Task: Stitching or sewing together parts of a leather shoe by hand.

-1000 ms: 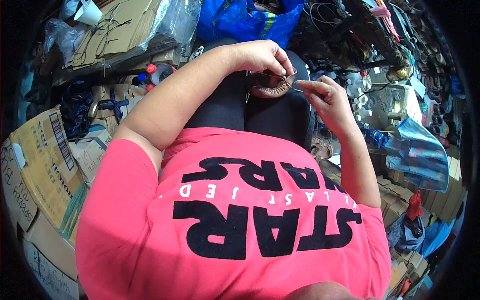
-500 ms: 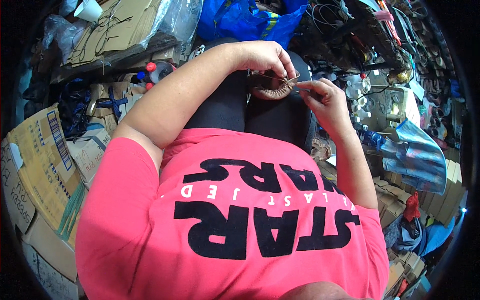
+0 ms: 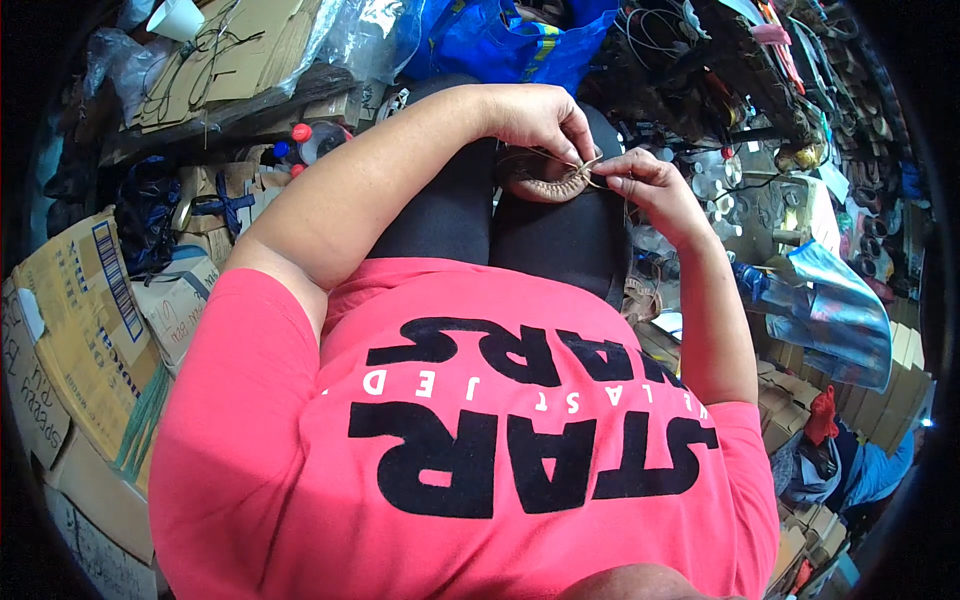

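A brown leather shoe piece (image 3: 548, 189) with a puckered, stitched rim rests on my dark-trousered thighs, its far side partly hidden by my left hand. My left hand (image 3: 546, 122) reaches over it from the far left, thumb and fingertips closed on a thin tan cord at the seam. From the right, my right hand (image 3: 660, 195) pinches the same tan cord (image 3: 588, 169) between thumb and forefinger, just beside the leather. Loose ends of cord cross between the two hands. Whether a needle is in either hand is too small to tell.
A blue bag (image 3: 510, 45) stands beyond my knees. Flattened cardboard (image 3: 225, 65) lies at the far left, with cardboard boxes (image 3: 85, 300) nearer. Plastic bottles (image 3: 322, 140) are left of my legs; jars (image 3: 715, 185) and a blue cloth (image 3: 835, 320) are at the right.
My left hand has shifted slightly right and down. My right hand's fingers have closed together on the cord, which now shows as crossed strands at the seam. The shoe piece has tilted a little.
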Demonstrator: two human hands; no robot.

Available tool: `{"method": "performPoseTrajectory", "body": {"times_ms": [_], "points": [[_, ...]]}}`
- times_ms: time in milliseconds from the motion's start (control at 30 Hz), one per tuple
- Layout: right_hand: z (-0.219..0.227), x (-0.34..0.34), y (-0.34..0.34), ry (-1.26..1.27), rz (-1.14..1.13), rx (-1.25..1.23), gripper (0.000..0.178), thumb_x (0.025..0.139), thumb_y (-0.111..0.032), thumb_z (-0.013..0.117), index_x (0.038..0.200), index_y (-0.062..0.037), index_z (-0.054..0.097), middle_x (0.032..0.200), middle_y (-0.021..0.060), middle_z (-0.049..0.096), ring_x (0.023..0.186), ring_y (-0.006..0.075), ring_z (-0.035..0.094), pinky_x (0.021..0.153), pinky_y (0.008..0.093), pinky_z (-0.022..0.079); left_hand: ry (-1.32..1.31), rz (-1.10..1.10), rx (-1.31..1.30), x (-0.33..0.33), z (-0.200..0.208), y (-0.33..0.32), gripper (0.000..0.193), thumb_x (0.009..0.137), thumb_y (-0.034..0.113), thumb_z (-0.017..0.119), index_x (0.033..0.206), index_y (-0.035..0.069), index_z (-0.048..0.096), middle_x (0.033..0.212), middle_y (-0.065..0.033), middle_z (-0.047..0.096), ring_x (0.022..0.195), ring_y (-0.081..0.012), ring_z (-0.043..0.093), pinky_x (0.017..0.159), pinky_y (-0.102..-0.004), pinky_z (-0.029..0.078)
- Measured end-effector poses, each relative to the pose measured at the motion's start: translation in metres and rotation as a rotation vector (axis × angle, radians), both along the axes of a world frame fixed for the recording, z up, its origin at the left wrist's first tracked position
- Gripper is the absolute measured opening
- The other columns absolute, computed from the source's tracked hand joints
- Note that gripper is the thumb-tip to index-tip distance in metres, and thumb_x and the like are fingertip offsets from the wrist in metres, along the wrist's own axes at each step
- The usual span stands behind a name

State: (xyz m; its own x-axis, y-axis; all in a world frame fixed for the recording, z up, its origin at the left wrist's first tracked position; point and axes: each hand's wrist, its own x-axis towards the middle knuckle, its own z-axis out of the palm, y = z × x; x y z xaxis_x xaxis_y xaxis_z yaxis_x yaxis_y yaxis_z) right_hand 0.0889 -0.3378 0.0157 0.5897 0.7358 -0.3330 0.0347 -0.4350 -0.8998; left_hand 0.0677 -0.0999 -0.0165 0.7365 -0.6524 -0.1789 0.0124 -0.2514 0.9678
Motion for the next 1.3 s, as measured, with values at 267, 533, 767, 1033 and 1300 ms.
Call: {"method": "performPoseTrajectory", "body": {"times_ms": [267, 533, 767, 1033, 1300], "points": [[-0.014, 0.004, -0.002, 0.011, -0.018, 0.023, 0.018, 0.083, -0.006, 0.065, 0.101, -0.0054, 0.07, 0.096, 0.0028, 0.062, 0.092, 0.011, 0.056, 0.083, 0.0247, 0.043, 0.005, 0.015, 0.056, 0.003, 0.003, 0.0, 0.022, 0.08, 0.007, 0.067, 0.101, 0.001, 0.068, 0.087, -0.0045, 0.069, 0.076, -0.01, 0.063, 0.075, -0.0257, 0.05], [-0.002, -0.028, 0.01, -0.444, -0.072, -0.063, 0.018, 0.081, -0.005, 0.067, 0.098, -0.0101, 0.07, 0.08, 0.0021, 0.054, 0.074, 0.0101, 0.053, 0.068, 0.0255, 0.044, -0.468, 0.232, 0.371, -0.019, 0.005, 0.01, 0.032, 0.077, -0.002, 0.05, 0.106, 0.004, 0.061, 0.096, -0.0147, 0.056, 0.092, -0.0274, 0.057, 0.084, -0.0351, 0.045], [-0.007, -0.056, 0.006, -0.916, -0.021, -0.164, 0.037, 0.077, -0.006, 0.064, 0.112, -0.0184, 0.065, 0.08, 0.005, 0.054, 0.078, 0.0229, 0.055, 0.077, 0.0367, 0.038, -0.663, 0.559, 0.291, -0.091, 0.01, 0.005, 0.031, 0.076, -0.007, 0.058, 0.101, 0.008, 0.067, 0.086, -0.0106, 0.059, 0.077, -0.025, 0.06, 0.072, -0.0317, 0.049], [-0.006, -0.062, 0.006, -0.922, -0.024, -0.22, 0.035, 0.078, -0.007, 0.064, 0.111, -0.0184, 0.065, 0.081, 0.0044, 0.054, 0.079, 0.0215, 0.055, 0.079, 0.0367, 0.037, -0.734, 0.381, 0.631, -0.108, 0.025, 0.019, 0.018, 0.076, -0.002, 0.056, 0.09, 0.005, 0.064, 0.084, -0.0131, 0.059, 0.081, -0.0311, 0.061, 0.071, -0.0379, 0.05], [-0.007, -0.066, 0.008, -0.958, -0.042, -0.209, 0.038, 0.079, -0.007, 0.063, 0.115, -0.0184, 0.064, 0.076, 0.0034, 0.051, 0.075, 0.0209, 0.053, 0.082, 0.036, 0.037, -0.778, 0.448, 0.861, -0.112, 0.04, 0.024, 0.009, 0.074, 0.009, 0.062, 0.083, 0.009, 0.065, 0.08, -0.0076, 0.058, 0.082, -0.0273, 0.059, 0.073, -0.039, 0.045]]}}
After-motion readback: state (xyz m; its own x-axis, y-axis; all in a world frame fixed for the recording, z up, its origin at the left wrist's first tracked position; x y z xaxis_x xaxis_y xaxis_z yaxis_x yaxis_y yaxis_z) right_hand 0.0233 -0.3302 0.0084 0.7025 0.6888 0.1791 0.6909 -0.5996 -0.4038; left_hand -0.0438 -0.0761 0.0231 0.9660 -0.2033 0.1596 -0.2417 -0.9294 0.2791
